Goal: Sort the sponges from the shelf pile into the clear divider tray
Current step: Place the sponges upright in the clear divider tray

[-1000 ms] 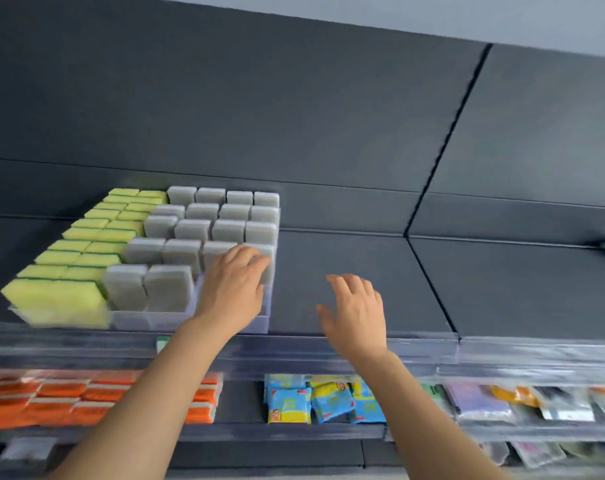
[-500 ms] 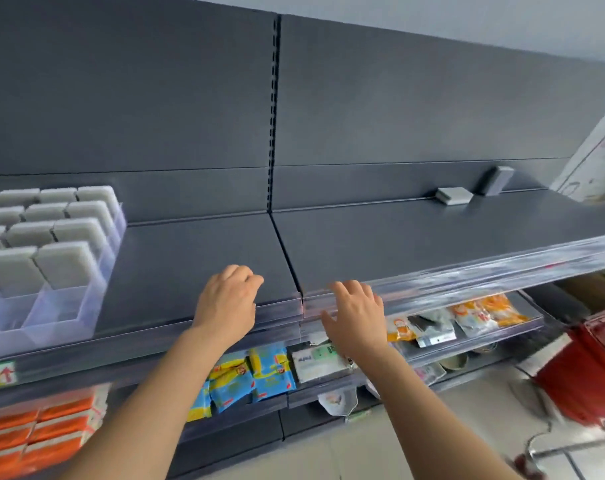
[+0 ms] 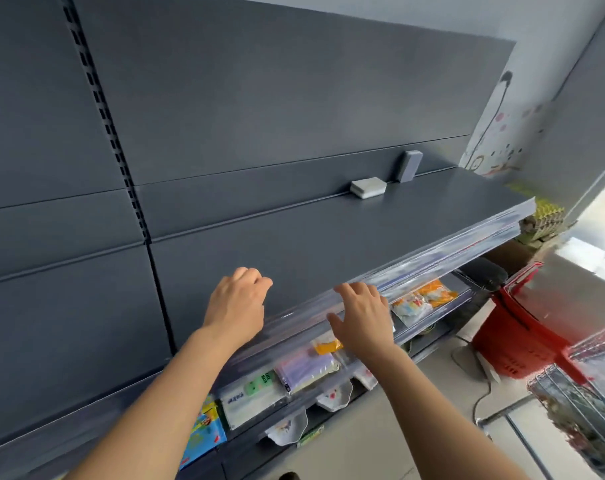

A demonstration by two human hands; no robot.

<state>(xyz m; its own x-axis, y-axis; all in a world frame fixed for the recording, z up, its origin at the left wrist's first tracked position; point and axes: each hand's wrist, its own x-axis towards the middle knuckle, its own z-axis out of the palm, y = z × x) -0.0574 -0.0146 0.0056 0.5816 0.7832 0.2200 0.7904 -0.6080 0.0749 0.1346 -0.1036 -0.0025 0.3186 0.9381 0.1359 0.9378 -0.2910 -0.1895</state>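
Observation:
Two sponges remain on the dark grey shelf [image 3: 294, 244] at the back right. A white sponge [image 3: 368, 187] lies flat, and a grey sponge [image 3: 410, 165] stands on end against the back panel just to its right. My left hand [image 3: 237, 304] hovers over the shelf's front part with fingers loosely curled and nothing in it. My right hand [image 3: 361, 318] is over the shelf's clear front rail, fingers relaxed and spread, holding nothing. Both hands are well short of the sponges. The clear divider tray is out of view.
Below the shelf edge a lower shelf holds packets: orange and white ones [image 3: 420, 297], a purple pack [image 3: 306, 370], a blue-yellow pack [image 3: 204, 434]. A red shopping basket [image 3: 519, 327] stands on the floor at the right, beside wire racks [image 3: 578, 403].
The view has swung right: the divider tray with its sponges has left the frame on the left, and the two loose sponges have come closer to centre. Both hands stay empty.

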